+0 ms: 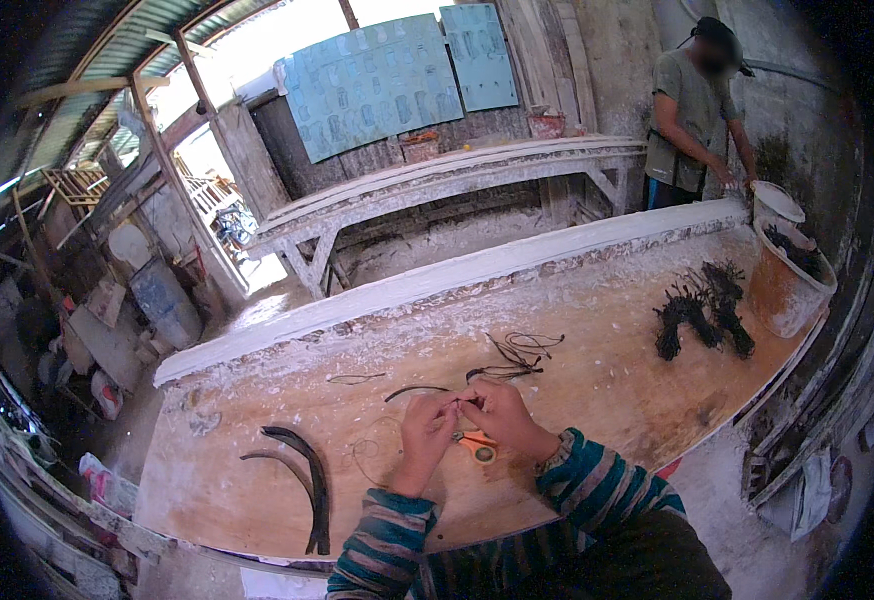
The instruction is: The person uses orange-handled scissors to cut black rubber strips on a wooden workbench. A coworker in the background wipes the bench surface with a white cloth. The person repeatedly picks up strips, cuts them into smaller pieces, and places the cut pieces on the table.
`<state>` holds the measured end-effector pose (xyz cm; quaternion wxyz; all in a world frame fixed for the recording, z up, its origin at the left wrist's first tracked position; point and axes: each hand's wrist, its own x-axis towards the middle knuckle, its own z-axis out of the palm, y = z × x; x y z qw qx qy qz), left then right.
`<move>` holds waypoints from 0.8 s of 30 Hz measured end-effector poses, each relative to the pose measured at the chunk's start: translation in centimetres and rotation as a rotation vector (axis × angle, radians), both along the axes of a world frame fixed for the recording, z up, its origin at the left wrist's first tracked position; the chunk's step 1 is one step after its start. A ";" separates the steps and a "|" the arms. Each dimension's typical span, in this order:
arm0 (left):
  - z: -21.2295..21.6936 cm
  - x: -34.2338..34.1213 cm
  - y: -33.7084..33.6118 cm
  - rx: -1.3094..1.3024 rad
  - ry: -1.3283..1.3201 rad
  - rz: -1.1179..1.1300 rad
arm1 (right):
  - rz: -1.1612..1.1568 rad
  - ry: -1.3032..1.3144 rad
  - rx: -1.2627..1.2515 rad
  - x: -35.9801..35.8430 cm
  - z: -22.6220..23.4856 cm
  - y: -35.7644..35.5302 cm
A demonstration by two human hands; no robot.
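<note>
My left hand (428,437) and my right hand (505,414) meet above the wooden board, fingertips pinched together. Whatever small thing sits between them is too hidden to name. Just past my fingers, a short dark strip (414,389) curves out to the left. Loops of thin black cord (522,352) lie beyond my right hand. Scissors with orange handles (478,447) rest on the board below my hands. To the left are several long, curved black strips (314,480). A thin loop of cord (357,378) lies farther off.
Bundles of black cord (702,305) lie at the right, near an orange-brown bucket (789,290) with dark material inside. A white-crusted beam (457,280) borders the board's far side. Behind it stands a long bench (437,185). A person (692,115) stands at the far right.
</note>
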<state>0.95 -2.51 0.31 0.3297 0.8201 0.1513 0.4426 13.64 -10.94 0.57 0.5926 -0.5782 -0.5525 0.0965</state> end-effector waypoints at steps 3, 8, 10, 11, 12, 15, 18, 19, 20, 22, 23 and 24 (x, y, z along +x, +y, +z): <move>0.1 -0.2 0.1 0.081 -0.001 -0.023 | -0.002 -0.045 -0.012 0.1 0.1 -0.1; -1.1 0.2 0.6 -0.112 -0.084 -0.102 | 0.011 -0.071 -0.006 -0.4 0.5 -0.4; -1.0 0.2 0.7 -0.274 -0.073 -0.184 | 0.007 -0.056 -0.008 -0.3 0.0 -0.1; -0.8 0.3 0.6 -0.284 -0.078 -0.198 | 0.004 -0.048 -0.009 -0.2 -0.2 -0.1; -0.6 0.3 0.5 -0.295 -0.084 -0.211 | 0.015 -0.023 -0.018 -0.2 -0.2 -0.1; -0.8 0.3 0.6 -0.336 -0.092 -0.224 | 0.073 0.070 -0.033 -0.2 -0.5 0.1; -1.4 0.5 0.9 -0.399 -0.108 -0.246 | 0.151 0.179 -0.050 0.0 -1.2 0.5; -1.3 0.5 0.9 -0.424 -0.115 -0.253 | 0.171 0.203 -0.075 0.0 -1.0 0.4; -1.3 0.4 0.9 -0.425 -0.127 -0.268 | 0.191 0.228 -0.100 -0.1 -0.7 0.3; -0.9 0.3 0.7 -0.428 -0.149 -0.297 | 0.272 0.427 -0.116 -0.6 -0.2 -0.1; -0.9 0.3 0.7 -0.438 -0.143 -0.297 | 0.313 0.526 -0.125 -0.8 0.0 -0.2; -0.9 0.3 0.8 -0.448 -0.136 -0.296 | 0.332 0.534 -0.126 -0.7 -0.2 -0.1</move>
